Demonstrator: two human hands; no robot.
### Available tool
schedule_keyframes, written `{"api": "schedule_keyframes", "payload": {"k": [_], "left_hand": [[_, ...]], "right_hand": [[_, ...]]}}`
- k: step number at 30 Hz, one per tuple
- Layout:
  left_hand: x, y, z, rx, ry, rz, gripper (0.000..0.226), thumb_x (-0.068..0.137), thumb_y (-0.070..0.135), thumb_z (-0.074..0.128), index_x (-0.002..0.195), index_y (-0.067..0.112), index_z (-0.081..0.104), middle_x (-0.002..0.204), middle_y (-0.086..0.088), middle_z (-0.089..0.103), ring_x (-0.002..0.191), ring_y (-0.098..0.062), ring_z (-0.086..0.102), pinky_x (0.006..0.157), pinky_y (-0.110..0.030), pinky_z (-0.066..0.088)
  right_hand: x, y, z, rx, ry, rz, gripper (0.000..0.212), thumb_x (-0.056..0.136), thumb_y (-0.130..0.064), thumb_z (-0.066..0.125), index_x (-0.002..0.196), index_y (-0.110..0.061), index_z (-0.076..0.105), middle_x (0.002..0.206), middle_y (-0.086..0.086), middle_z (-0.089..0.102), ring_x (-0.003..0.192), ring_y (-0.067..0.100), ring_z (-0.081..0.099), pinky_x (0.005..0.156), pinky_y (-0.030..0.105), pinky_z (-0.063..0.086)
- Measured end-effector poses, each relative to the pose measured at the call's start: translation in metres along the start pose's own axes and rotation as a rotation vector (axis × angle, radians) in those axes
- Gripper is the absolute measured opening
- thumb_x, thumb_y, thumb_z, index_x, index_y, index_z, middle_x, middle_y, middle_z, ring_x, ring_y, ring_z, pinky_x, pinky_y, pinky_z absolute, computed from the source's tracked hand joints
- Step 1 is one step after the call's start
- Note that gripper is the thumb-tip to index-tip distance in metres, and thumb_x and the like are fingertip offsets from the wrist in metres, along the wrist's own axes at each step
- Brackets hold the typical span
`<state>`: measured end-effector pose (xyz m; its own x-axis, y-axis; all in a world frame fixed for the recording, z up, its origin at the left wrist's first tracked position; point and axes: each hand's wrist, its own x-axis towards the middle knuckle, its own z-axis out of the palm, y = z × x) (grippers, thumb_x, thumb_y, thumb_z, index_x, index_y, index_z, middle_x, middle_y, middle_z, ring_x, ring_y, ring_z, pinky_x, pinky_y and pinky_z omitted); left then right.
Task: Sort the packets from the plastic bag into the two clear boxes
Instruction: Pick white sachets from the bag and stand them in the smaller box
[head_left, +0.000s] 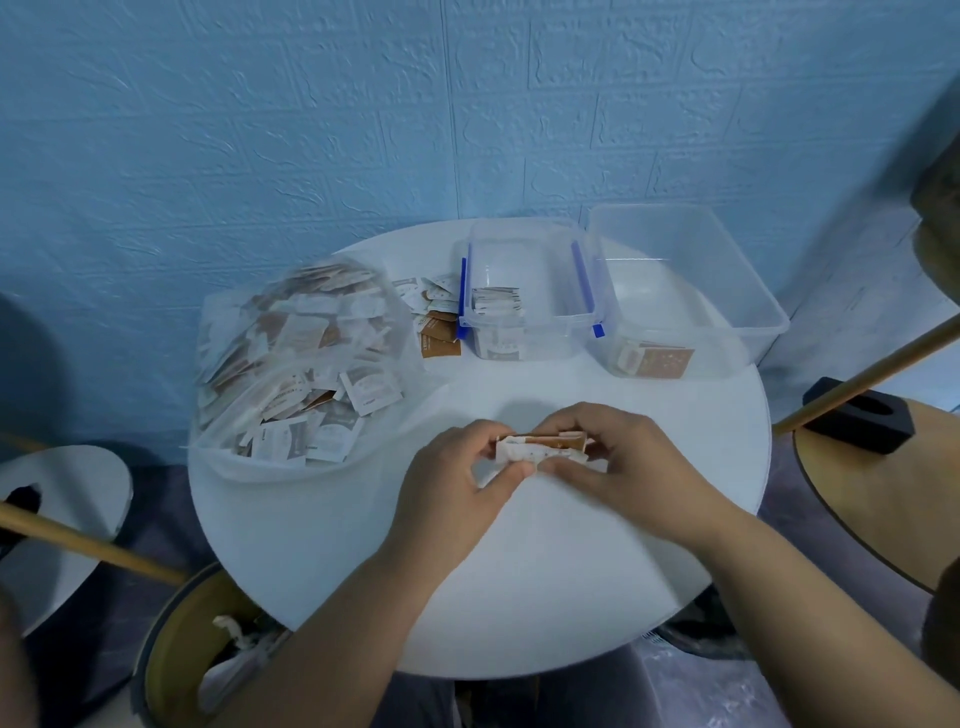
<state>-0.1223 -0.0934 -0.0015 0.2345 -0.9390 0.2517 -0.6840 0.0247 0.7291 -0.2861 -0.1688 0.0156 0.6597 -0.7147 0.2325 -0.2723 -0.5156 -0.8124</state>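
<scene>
Head view: a round, smooth white table stands against a blue wall with a rough, brick-like embossed texture.

On the far left of the tabletop lies a crinkled clear plastic bag, bulging with flat square packets in white and brown. Its mouth faces the near edge. A few loose packets lie between the bag and the smaller clear box, a rectangular tub of rigid plastic with blue clips along its sides. White packets stand on edge inside it, at its left. Just beside it on the right sits a larger clear box, with rounded corners and no clips. Brown packets lie at its near end.

Over the middle of the table both hands meet. The left hand and the right hand each pinch, with curled fingers and thumb, a small stack of held packets. White paper and a brown edge show between the fingertips.

A pale wooden stick slants in at right, passing a black block.
</scene>
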Motion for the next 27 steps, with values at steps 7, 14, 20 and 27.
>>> {"api": "schedule_keyframes", "payload": {"k": [7,14,20,27], "left_hand": [[0.059,0.05,0.023,-0.042,0.09,0.22,0.026,0.078,0.033,0.068,0.098,0.018,0.064,0.094,0.009,0.063,0.089,-0.004,0.052,0.074,-0.011,0.037],[0.119,0.042,0.074,0.166,0.146,0.38,0.038,0.085,0.038,0.046,0.107,0.012,0.061,0.111,-0.004,0.059,0.102,-0.022,0.056,0.087,-0.027,0.042],[0.125,0.031,0.092,0.146,0.27,0.447,0.028,0.089,0.031,0.049,0.099,0.011,0.066,0.105,-0.003,0.064,0.097,-0.02,0.059,0.087,-0.028,0.043],[0.126,0.027,0.1,0.159,0.345,0.491,0.026,0.089,0.029,0.052,0.098,0.009,0.066,0.104,-0.003,0.066,0.096,-0.019,0.059,0.088,-0.027,0.042]], "right_hand": [[0.016,-0.003,-0.08,0.01,0.051,0.046,0.028,0.084,-0.006,0.064,0.089,-0.033,0.058,0.076,-0.018,0.064,0.067,0.004,0.057,0.067,0.015,0.045],[0.067,0.039,-0.146,-0.073,0.303,0.209,0.02,0.085,-0.003,0.062,0.088,-0.022,0.056,0.077,-0.005,0.059,0.059,-0.007,0.05,0.062,0.009,0.038],[0.108,0.069,-0.148,-0.168,0.012,0.366,0.018,0.084,-0.001,0.061,0.084,-0.019,0.057,0.071,-0.003,0.057,0.06,0.004,0.051,0.061,0.016,0.041],[0.123,0.086,-0.139,-0.253,-0.29,0.45,0.016,0.086,-0.001,0.058,0.094,-0.014,0.056,0.08,-0.003,0.057,0.071,0.013,0.051,0.07,0.027,0.045]]}}
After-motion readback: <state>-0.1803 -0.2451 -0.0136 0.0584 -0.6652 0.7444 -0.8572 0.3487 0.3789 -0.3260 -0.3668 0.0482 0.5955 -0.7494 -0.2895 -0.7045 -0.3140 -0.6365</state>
